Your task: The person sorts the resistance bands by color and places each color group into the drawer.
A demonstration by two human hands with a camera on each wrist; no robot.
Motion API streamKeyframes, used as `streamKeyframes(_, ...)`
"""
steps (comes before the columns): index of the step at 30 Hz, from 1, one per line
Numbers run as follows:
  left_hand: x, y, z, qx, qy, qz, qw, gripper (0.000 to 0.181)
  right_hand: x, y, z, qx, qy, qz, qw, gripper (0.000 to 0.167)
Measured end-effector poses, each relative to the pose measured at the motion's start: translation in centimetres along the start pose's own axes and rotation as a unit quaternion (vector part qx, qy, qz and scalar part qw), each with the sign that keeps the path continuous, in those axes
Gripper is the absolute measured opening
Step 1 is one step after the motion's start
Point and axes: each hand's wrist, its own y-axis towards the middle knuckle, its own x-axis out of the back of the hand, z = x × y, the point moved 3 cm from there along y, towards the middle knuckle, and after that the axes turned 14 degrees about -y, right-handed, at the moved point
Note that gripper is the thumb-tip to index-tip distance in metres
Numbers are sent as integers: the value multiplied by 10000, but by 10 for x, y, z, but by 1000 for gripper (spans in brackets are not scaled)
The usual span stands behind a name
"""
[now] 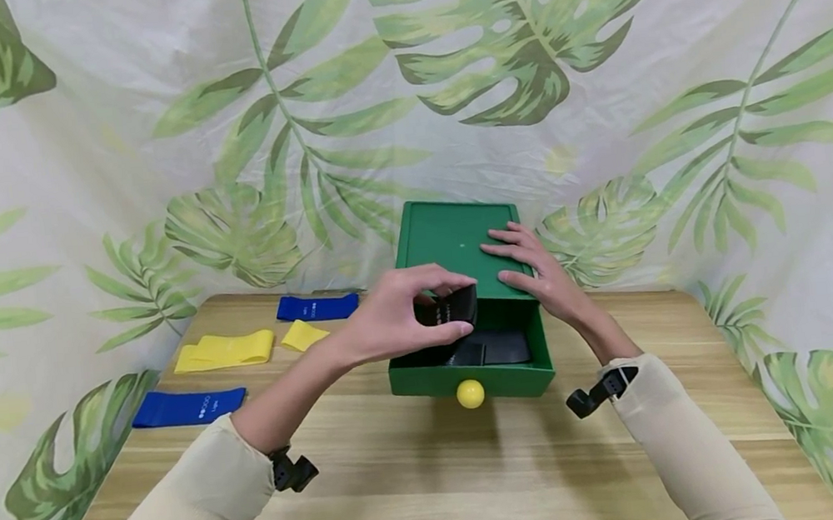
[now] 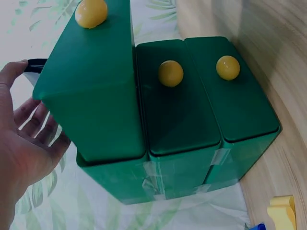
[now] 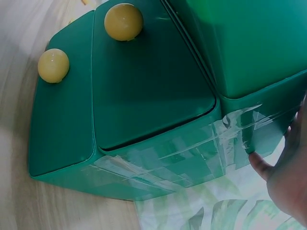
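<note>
My left hand (image 1: 391,313) pinches a black resistance band (image 1: 463,307) between thumb and fingers, over the pulled-out top drawer (image 1: 428,384) of a green cabinet. More black band material (image 1: 506,347) lies flat inside that drawer. In the left wrist view, the edge of the held band (image 2: 36,64) shows behind the drawer wall, beside the thumb. My right hand (image 1: 544,277) rests on the right side of the cabinet's top (image 1: 445,240), its fingers spread. The right wrist view catches part of that hand (image 3: 290,179) against the cabinet's taped side.
On the table's left lie two blue bands (image 1: 188,407) (image 1: 315,306) and two yellow bands (image 1: 225,350) (image 1: 303,334). Below the open drawer, two closed drawers carry yellow ball knobs (image 2: 171,73) (image 2: 228,67). A leaf-print cloth (image 1: 346,149) hangs behind the wooden table (image 1: 378,481).
</note>
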Motion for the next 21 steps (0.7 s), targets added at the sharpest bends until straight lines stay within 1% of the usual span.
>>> streamKeyframes(2, -4, 2, 1, -83, 122, 49, 9999, 46, 0, 0, 0, 7, 5, -14, 10000, 47)
streamKeyframes(5, -9, 4, 3, -132, 314, 89, 9994, 47, -1, 0, -1, 24, 5, -24, 10000, 47)
streamKeyframes(9, -14, 6, 5, -95, 609, 132, 9980, 48, -2, 0, -1, 35, 31, -22, 10000, 46)
streamKeyframes(14, -17, 8, 5, -27, 902, 275, 9955, 49, -2, 0, -1, 33, 55, -53, 10000, 46)
streamKeyframes(17, -18, 8, 6, -81, 932, 308, 9951, 51, -1, 0, 0, 28, 49, -75, 10000, 46)
streamKeyframes(21, -17, 6, 6, -203, 762, 189, 9967, 51, 0, 0, 0, 28, 36, -80, 10000, 47)
